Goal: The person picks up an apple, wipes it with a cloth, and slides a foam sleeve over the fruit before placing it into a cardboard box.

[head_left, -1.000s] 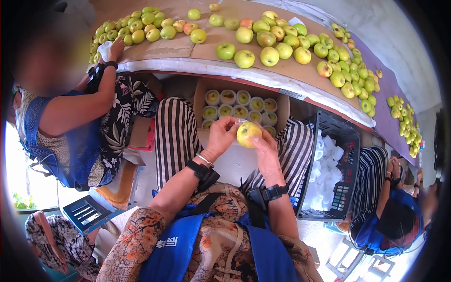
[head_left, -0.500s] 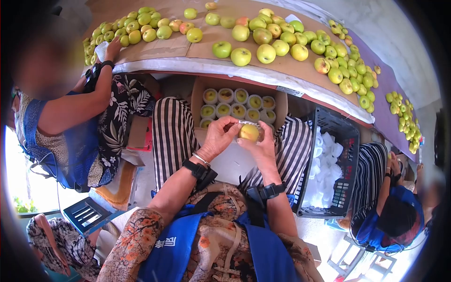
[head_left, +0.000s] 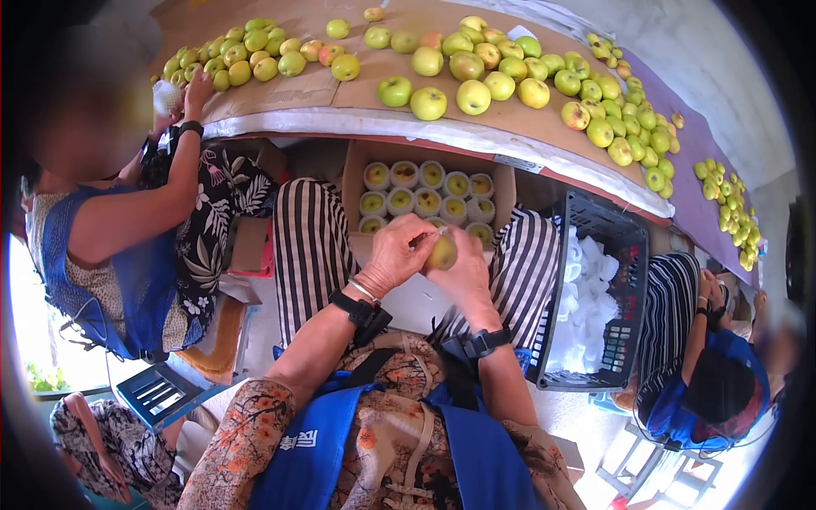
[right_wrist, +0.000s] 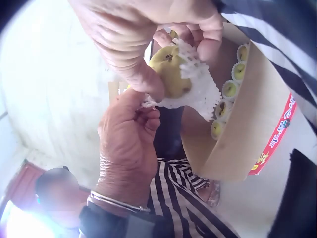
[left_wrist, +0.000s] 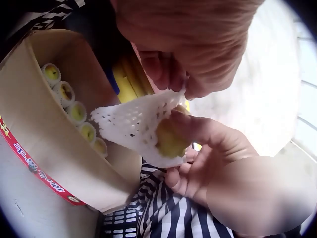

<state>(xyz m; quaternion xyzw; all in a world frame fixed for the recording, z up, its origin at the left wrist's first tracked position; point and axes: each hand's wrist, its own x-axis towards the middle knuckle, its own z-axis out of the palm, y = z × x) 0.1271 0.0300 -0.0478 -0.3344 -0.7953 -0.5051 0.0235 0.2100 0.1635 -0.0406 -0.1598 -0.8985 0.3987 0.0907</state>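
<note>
Over my striped lap, both hands work on a yellow apple (head_left: 442,252). A white foam net (left_wrist: 133,126) is partly pulled over the apple (left_wrist: 171,142). My left hand (head_left: 398,251) pinches the net's edge (right_wrist: 148,102) between thumb and fingers. My right hand (head_left: 463,270) grips the apple (right_wrist: 168,69) and the net (right_wrist: 198,94) round it. Just beyond the hands stands a cardboard box (head_left: 503,183) holding rows of apples in foam nets.
A long table (head_left: 357,89) covered in cardboard carries several loose green and yellow apples. A black crate (head_left: 625,255) of white foam nets stands at my right. One person (head_left: 127,221) sits at my left reaching onto the table, another (head_left: 705,374) at my right.
My hands have come down and closer to my lap with the apple, and the net now covers more of it. The person at the left has shifted their hand along the table.
</note>
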